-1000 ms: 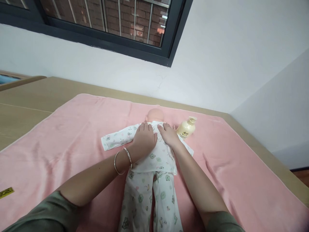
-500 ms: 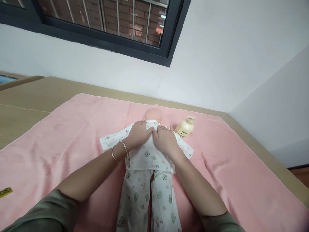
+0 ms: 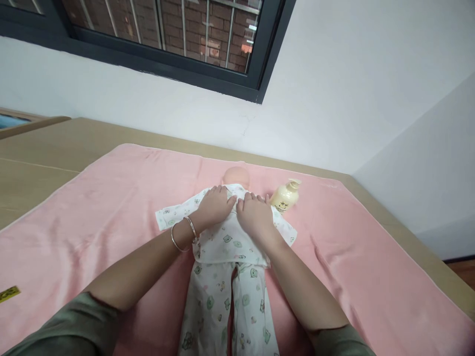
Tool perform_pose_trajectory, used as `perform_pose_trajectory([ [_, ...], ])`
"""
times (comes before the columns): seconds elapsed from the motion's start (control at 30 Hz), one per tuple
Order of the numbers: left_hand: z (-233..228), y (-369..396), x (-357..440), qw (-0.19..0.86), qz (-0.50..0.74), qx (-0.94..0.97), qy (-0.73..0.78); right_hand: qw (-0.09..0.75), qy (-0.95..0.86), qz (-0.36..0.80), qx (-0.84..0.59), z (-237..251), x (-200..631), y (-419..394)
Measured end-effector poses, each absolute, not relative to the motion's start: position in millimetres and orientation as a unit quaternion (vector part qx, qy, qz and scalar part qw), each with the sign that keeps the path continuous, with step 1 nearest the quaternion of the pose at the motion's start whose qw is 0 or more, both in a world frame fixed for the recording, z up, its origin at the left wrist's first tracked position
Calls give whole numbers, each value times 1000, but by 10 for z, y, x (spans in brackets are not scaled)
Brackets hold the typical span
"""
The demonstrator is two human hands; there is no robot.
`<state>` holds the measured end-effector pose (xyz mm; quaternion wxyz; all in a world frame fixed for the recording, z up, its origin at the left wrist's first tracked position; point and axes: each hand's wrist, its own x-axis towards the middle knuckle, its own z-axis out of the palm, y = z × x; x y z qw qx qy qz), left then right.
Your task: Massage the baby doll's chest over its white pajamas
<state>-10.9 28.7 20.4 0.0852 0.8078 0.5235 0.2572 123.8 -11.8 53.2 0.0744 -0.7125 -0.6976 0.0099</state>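
Note:
A baby doll [image 3: 236, 176] lies on a pink blanket [image 3: 122, 198], its head toward the wall. It wears a white printed top [image 3: 226, 244] and matching trousers [image 3: 211, 296]. My left hand [image 3: 215, 205] rests flat on the upper left of the top, fingers stretched toward the doll's shoulder. Beside it, my right hand [image 3: 256, 215] lies on the upper right of the top, fingers extended. The two thumbs point at each other near the middle of the chest, a small gap between them. The doll's face is not visible.
A cream pump bottle [image 3: 285, 196] leans over the blanket just right of the doll's shoulder. A yellow label [image 3: 9, 293] is at the left edge. Behind the tan surface [image 3: 44, 148] rise a white wall and a dark-framed window [image 3: 256, 79].
The thumbs have drawn slightly apart at the chest. Both hands otherwise stay on the doll's top, and the view has shifted a little.

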Motion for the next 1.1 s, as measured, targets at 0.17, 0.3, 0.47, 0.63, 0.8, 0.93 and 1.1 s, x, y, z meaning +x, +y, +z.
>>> perform_pose_trajectory([
  [0.17, 220, 371, -121, 82, 232, 803, 543, 55, -697, -21, -714, 551, 1146, -203],
  [0.3, 199, 325, -78, 59, 237, 800, 549, 89, -693, 50, -713, 487, 1322, -2],
  [0.47, 203, 271, -52, 51, 225, 801, 552, 128, -698, 77, -700, 429, 1428, 106],
  [0.63, 137, 67, 10, -11, 235, 816, 527, 138, -705, 155, -678, 514, 1611, 163],
  [0.8, 153, 153, -43, 28, 233, 834, 500, 116, -702, 142, -688, 544, 1540, 90],
  [0.93, 188, 332, -82, 69, 215, 806, 548, 75, -711, -3, -699, 501, 1215, -136],
  [1.1, 107, 110, 62, -8, 251, 800, 545, 98, -736, 55, -667, 494, 1339, 0],
])
